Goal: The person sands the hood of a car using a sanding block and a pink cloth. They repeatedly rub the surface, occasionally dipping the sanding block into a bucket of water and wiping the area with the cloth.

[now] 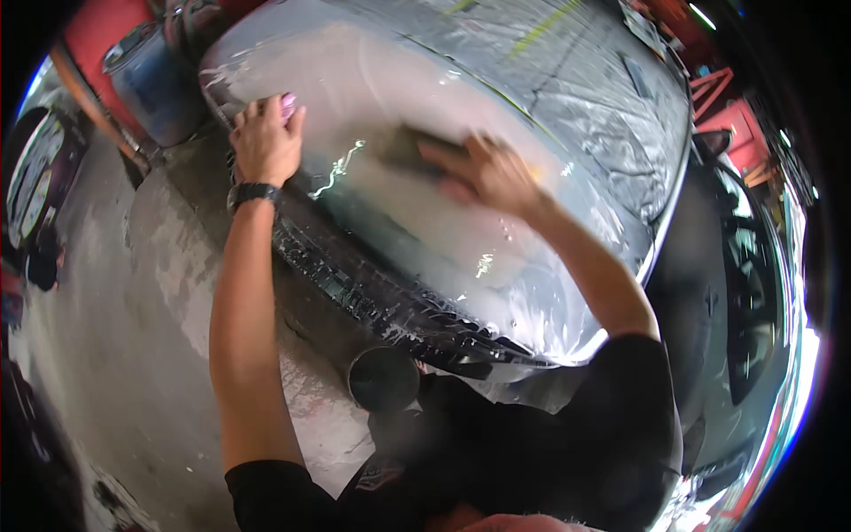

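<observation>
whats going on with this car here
Someone is working by hand at a wet car panel. The right hand, blurred, is at a dark block on its surface. The left hand holds a small pink thing near its edge. Wrinkled sheeting lies beyond.

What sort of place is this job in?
Most likely a car body workshop: a wet, patchy-coloured car panel lies in front, silvery sheeting covers the area beyond it, and a second car stands close by on the right.
</observation>
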Demonstrator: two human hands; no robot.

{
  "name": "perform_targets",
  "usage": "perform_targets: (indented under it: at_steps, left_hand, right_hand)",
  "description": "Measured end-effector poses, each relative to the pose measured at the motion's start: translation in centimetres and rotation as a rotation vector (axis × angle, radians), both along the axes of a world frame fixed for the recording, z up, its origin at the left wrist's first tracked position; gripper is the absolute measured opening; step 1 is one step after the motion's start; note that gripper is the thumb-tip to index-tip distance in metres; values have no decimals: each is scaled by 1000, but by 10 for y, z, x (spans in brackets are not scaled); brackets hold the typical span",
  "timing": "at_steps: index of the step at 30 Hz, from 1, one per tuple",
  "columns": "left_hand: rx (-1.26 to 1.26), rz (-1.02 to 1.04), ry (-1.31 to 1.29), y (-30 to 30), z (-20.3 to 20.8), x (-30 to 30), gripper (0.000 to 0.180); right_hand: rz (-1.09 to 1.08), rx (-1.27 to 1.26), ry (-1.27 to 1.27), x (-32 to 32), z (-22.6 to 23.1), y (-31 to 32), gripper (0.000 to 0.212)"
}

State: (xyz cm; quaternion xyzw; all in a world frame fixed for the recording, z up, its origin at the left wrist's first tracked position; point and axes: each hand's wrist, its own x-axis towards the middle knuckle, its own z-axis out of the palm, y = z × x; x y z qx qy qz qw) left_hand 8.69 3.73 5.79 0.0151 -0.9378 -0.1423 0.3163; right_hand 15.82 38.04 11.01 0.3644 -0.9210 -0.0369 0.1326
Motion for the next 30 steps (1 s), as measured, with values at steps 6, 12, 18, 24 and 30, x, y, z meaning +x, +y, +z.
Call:
perform_targets:
  at_steps: [6, 12, 18, 24, 30]
  left_hand:
    - [64, -33, -4, 9, -4, -4, 46]
    - [44, -94, 29, 26, 6, -5, 54]
    - [65, -18, -34, 11, 1, -2, 56]
    - [118, -24, 40, 11, -2, -4, 49]
    - [118, -71, 121, 27, 0, -14, 47]
  right_hand:
    - [-8, -15, -9, 54, 1, 60, 55]
    - [-340, -66, 4, -120, 22, 22, 52]
    - [-30, -16, 12, 34, 1, 52, 58]
    - [59, -20, 36, 6, 4, 60, 56]
    - [-355, -57, -11, -191, 18, -54, 53]
